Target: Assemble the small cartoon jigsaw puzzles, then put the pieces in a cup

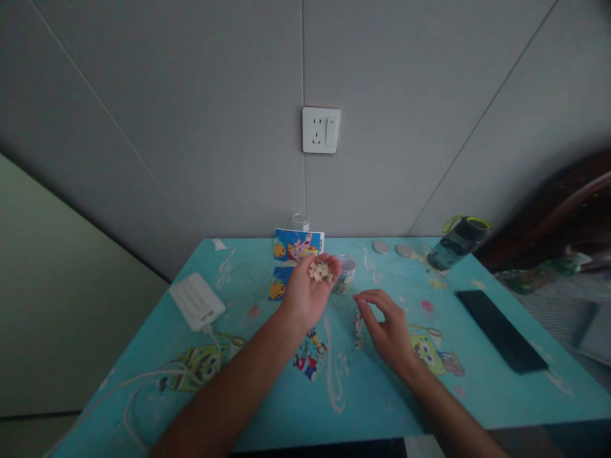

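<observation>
From the head camera, your left hand was raised palm-up over the middle of the turquoise counter, fingers cupped loosely around a small heap of pale puzzle pieces. Your right hand lay low at about four o'clock from it, fingers spread and empty, its fingertips just beside a short strip of joined pieces on the counter.

Right behind the left hand, at twelve o'clock, the printed puzzle picture card stood near the wall, and a small clear jar sat just beside the cupped pieces at three o'clock. An assembled patch of puzzle lay at six o'clock, partly under your left forearm.

Farther out, a white power bank with its cable lay at nine o'clock, well apart. A dark phone rested at three o'clock, and a water bottle with a green loop lay tipped at two o'clock, near two round grey discs. A wall socket sat above, at twelve o'clock.
</observation>
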Action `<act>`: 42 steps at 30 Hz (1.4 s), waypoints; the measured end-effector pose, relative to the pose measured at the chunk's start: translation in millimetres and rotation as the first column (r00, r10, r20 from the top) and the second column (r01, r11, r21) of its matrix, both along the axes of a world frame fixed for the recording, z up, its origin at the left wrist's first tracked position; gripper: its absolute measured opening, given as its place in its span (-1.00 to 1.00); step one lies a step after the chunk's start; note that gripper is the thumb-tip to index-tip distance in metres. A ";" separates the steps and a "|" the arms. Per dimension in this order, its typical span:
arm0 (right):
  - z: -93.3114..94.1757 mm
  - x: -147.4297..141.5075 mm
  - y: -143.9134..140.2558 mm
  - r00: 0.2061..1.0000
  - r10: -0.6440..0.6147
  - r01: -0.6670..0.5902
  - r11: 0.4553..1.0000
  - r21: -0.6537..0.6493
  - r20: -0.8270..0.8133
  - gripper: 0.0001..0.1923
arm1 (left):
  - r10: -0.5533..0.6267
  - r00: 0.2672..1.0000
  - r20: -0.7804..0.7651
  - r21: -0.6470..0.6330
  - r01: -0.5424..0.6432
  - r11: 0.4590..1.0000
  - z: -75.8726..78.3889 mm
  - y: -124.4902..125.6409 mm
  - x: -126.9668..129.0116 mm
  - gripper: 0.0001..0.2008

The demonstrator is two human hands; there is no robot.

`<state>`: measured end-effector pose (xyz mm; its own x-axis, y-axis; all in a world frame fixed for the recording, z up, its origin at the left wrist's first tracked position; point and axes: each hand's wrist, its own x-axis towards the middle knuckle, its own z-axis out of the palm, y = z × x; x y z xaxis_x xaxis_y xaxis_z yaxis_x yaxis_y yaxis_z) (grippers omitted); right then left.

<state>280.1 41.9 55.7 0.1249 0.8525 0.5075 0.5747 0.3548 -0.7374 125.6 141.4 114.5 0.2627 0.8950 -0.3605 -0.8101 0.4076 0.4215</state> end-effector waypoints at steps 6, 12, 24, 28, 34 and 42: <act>-26.5 10.4 7.9 0.998 -0.054 0.055 0.998 -0.029 0.035 -0.83 | -0.085 0.994 -0.066 0.142 0.094 0.985 24.7 45.2 44.3 -0.71; -29.3 11.6 9.9 0.996 -0.047 0.049 0.999 -0.021 0.071 -0.83 | -0.047 0.964 -0.262 0.232 0.110 0.967 16.5 56.4 52.7 -0.69; -31.6 15.8 7.8 0.992 -0.075 0.078 0.997 -0.027 0.099 -0.85 | 0.002 0.873 -0.487 0.420 0.232 0.877 15.1 46.7 54.9 -0.62; -30.1 18.9 7.4 0.988 -0.081 0.085 0.996 -0.023 0.129 -0.83 | 0.052 0.853 -0.519 0.480 0.241 0.844 15.1 46.0 56.9 -0.59; -31.3 40.2 -13.4 0.935 0.088 -0.007 0.973 -0.231 0.343 -0.67 | 0.197 0.808 -0.555 0.605 0.230 0.762 17.9 30.5 16.5 -0.57; -34.0 35.7 -26.6 0.857 0.157 0.059 0.916 -0.396 0.491 -0.30 | 0.558 0.166 -0.813 0.416 0.837 0.357 -40.5 -37.1 -100.1 -0.78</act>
